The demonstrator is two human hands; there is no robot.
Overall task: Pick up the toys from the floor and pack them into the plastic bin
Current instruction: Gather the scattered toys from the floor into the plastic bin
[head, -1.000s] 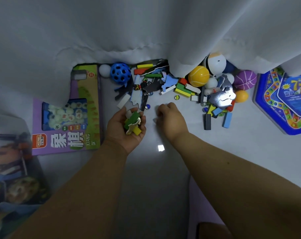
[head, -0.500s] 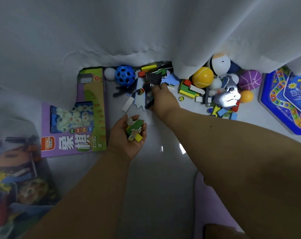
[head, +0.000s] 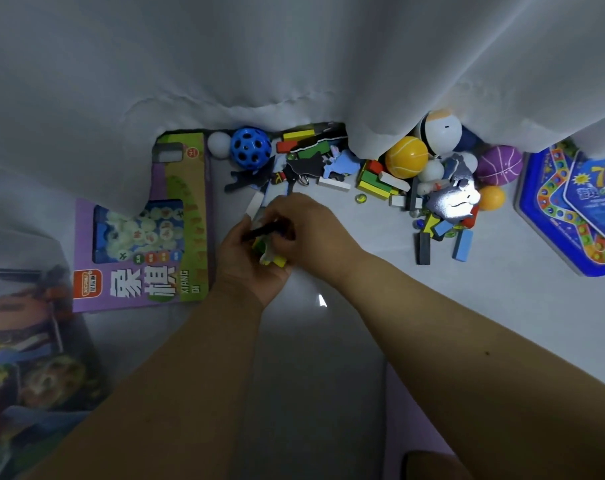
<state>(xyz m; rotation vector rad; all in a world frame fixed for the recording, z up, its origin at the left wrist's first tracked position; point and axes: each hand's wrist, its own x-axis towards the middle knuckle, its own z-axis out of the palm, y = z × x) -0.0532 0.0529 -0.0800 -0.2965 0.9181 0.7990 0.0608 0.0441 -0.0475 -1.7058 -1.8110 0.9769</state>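
A flat, thin black piece (head: 263, 231), its long axis running left to right with a slight upward tilt, is pinched by the right hand (head: 309, 233) over the cupped left hand (head: 251, 263), where small green and yellow blocks (head: 271, 254) are held above the floor (head: 380, 278).

Pale glossy floor (head: 522, 306), small bright light glint (head: 322, 301); white curtain (head: 294, 57) draping down onto it.

Matt white cloth curtain (head: 294, 46) hangs over a glossy floor (head: 502, 289) and shiny foil piece (head: 455, 199).
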